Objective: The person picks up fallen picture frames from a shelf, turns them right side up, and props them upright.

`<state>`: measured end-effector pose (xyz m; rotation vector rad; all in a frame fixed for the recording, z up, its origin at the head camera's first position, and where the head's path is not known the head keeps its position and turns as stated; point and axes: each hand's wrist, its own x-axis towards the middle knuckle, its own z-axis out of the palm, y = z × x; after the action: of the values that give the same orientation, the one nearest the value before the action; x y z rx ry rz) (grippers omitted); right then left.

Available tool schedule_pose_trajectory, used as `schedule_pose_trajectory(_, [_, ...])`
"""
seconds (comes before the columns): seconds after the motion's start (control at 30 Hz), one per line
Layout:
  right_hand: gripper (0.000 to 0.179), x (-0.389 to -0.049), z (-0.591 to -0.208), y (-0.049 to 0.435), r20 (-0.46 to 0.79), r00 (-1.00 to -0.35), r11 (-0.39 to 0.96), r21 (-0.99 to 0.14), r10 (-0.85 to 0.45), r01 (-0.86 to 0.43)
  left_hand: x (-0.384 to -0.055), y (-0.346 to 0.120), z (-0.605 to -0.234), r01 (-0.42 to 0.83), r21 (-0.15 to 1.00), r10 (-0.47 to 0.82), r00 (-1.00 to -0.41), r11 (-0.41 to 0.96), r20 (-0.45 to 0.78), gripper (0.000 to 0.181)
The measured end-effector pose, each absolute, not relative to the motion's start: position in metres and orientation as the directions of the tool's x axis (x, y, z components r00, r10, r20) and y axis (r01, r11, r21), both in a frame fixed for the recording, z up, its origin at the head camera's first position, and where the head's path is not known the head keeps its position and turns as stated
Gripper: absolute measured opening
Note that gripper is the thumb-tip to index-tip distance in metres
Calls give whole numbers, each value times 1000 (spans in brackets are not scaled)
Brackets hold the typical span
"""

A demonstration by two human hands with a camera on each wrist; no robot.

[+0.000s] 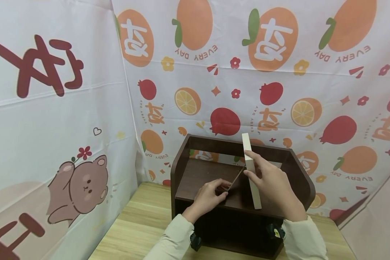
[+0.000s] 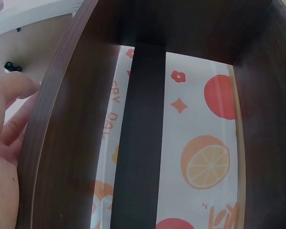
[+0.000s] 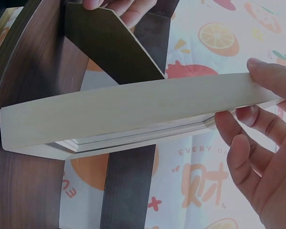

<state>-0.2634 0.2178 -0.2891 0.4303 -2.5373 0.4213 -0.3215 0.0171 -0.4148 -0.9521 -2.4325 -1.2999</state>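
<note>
A cream picture frame [image 1: 255,195] stands edge-on upon the upper shelf of a dark brown desktop rack [image 1: 199,177]. My right hand [image 1: 274,182] grips its side edge between thumb and fingers. From the frame's back juts a dark, flat stand leg [image 3: 105,43], swung out at an angle. In the head view, my left hand [image 1: 208,196] pinches this leg's outer end; fingertips on it also show at the top of the right wrist view. The left wrist view shows the left hand [image 2: 5,129] only in part, beside the rack's board. The frame's front is mostly hidden.
The rack's side panels [image 1: 180,169] rise left and right of the shelf, with a rail across the back. Below is a dark lower compartment [image 1: 230,227]. The rack stands on a wood-grain table [image 1: 133,220], against a fruit-printed cloth [image 1: 188,68].
</note>
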Motion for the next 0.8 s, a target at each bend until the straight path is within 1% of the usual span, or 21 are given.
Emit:
schedule_pose_trajectory(0.2, [55, -262, -289, 223, 532, -808, 893, -193, -252, -406, -322, 17, -413, 614, 687, 439, -779, 389, 448, 24])
schedule_pose_trajectory(0.4, [51, -262, -285, 226, 533, -793, 880, -171, -296, -443, -324, 18, -410, 572, 733, 436, -803, 368, 408, 21])
schedule_pose_trajectory(0.63, [48, -265, -283, 222, 512, -801, 883, -157, -311, -443, -331, 16, -409, 546, 792, 450, -800, 271, 398, 22])
schedule_pose_trajectory(0.8, [47, -268, -281, 218, 485, -814, 893, -134, -320, -430, -334, 15, -407, 503, 833, 440, -817, 231, 372, 22])
